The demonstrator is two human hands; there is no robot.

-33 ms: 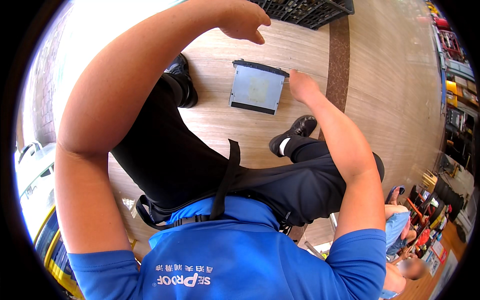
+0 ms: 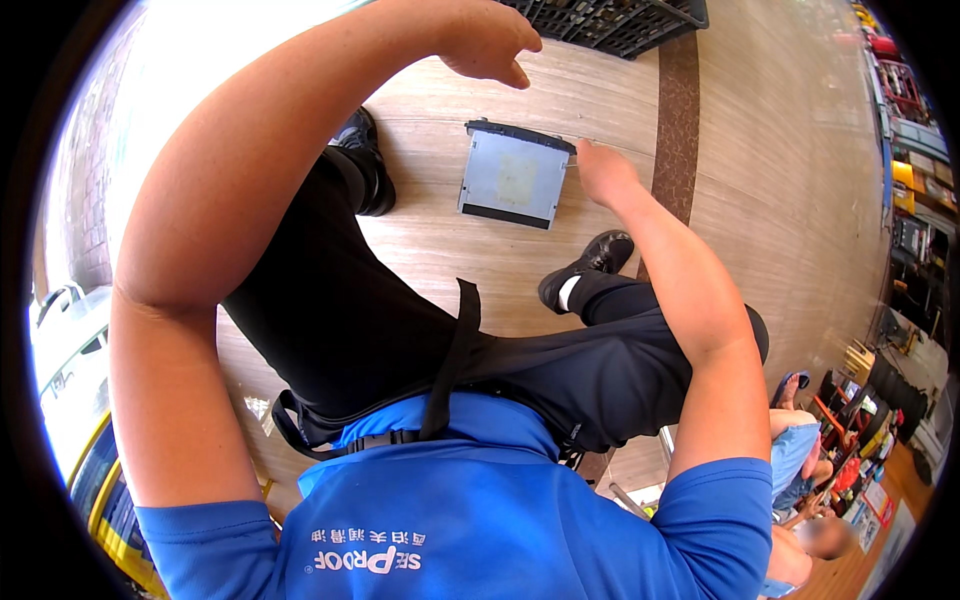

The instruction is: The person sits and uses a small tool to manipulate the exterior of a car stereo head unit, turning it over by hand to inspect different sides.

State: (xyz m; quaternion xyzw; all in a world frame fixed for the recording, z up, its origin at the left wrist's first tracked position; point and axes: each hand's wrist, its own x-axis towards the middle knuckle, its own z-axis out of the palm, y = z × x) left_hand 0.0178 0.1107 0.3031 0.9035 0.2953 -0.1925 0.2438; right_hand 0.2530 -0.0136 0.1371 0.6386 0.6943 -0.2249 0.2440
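A box-shaped car stereo unit point(image 2: 480, 178) with a flat silver-grey metal casing is in front of me, between my feet. Its black front panel lies along the far side, and a yellowish label patch marks the top. My right hand point(image 2: 606, 172) has its fingers closed at the right end of that panel; the fingertips are partly hidden. A thin light line shows beside them, too small to name. Farther off and to the left, my left hand point(image 2: 490, 45) is held out above the floor, thumb and fingers apart, holding nothing.
At the far edge is a black plastic crate point(image 2: 610, 25). My black shoes point(image 2: 600, 255) flank the unit on the tiled floor, which a dark brown strip point(image 2: 676, 130) crosses. Cluttered shelves point(image 2: 910, 200) line the right, where another person point(image 2: 800, 490) sits.
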